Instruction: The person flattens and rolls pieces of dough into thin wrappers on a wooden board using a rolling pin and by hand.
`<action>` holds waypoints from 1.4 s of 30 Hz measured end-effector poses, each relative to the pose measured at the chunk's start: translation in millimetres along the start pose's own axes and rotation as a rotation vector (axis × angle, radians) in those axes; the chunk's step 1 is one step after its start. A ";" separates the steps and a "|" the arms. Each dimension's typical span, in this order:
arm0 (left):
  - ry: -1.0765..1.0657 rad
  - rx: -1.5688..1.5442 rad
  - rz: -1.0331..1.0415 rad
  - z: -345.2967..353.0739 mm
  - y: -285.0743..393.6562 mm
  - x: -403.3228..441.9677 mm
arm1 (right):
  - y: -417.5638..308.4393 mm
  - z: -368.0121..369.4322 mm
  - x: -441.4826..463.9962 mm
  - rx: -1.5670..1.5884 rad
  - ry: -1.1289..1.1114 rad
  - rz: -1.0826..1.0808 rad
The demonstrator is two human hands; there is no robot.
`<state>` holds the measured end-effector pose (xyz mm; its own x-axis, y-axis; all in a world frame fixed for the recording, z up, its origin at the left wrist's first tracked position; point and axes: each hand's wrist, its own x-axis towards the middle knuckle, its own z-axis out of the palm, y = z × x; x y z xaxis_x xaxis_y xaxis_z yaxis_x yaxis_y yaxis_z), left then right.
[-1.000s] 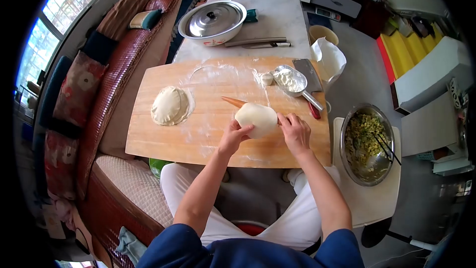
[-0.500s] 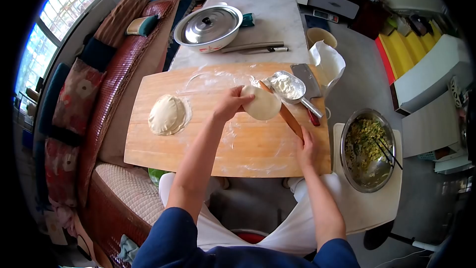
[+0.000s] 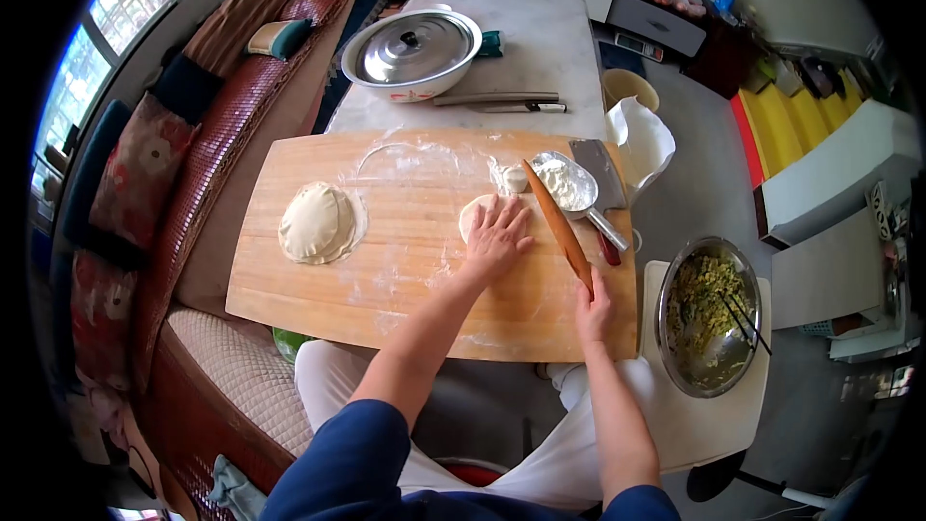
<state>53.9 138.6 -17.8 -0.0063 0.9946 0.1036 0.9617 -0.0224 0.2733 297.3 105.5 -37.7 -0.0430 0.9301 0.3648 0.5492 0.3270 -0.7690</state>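
My left hand point(image 3: 498, 237) lies with fingers spread on a flat dough round point(image 3: 470, 215), most of which it covers, on the wooden board point(image 3: 405, 299). In my right hand point(image 3: 595, 306) is the lower end of a tapered rolling pin point(image 3: 559, 227), which slants up and to the left. A metal scoop of flour point(image 3: 566, 183) rests beside the pin's upper part, with a small dough piece point(image 3: 512, 178) to its left. A stack of dough wrappers point(image 3: 318, 223) sits on the board's left side.
A cleaver point(image 3: 599, 172) lies at the board's right edge. To the right, a steel bowl of chopped filling point(image 3: 710, 316) holds chopsticks. Behind the board are a lidded basin point(image 3: 412, 52) and a knife point(image 3: 521, 108). A white bag point(image 3: 641, 140) stands beyond the right corner.
The dough round, earlier held up, is now down on the board under my left hand, whose fingers have spread. The rolling pin stays in my right hand, now clear of the dough.
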 end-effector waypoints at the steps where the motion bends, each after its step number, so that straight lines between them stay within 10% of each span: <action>1: -0.020 0.014 -0.022 3.0 -0.6 4.2 | -0.5 -0.3 0.2 -0.009 0.001 -0.005; 10: 0.025 0.177 -0.520 -41.0 -130.5 -15.8 | -1.5 -0.3 -1.2 -0.091 -0.004 -0.016; 19: 0.061 0.030 0.093 -4.4 5.8 -96.6 | 2.7 2.6 -0.4 -0.021 -0.024 -0.026; 29: 0.028 0.085 -0.386 -51.4 -91.8 -117.6 | 8.1 5.3 0.8 -0.139 -0.040 0.014; 35: 0.069 0.034 -0.023 -23.3 -28.6 -120.1 | 2.6 4.0 0.2 -0.163 -0.037 -0.004; 39: 0.453 -0.281 -0.344 -30.0 -67.6 -120.1 | 7.3 6.0 1.3 -0.136 0.014 -0.060; 42: 0.191 -0.236 -0.527 -51.1 -91.2 -124.1 | 5.0 4.3 0.5 -0.157 -0.016 -0.033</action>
<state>-47.0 12.0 -6.6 -0.5348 0.8428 0.0603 0.7291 0.4242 0.5372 296.4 108.4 -43.7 -0.0759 0.9220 0.3797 0.6709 0.3289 -0.6646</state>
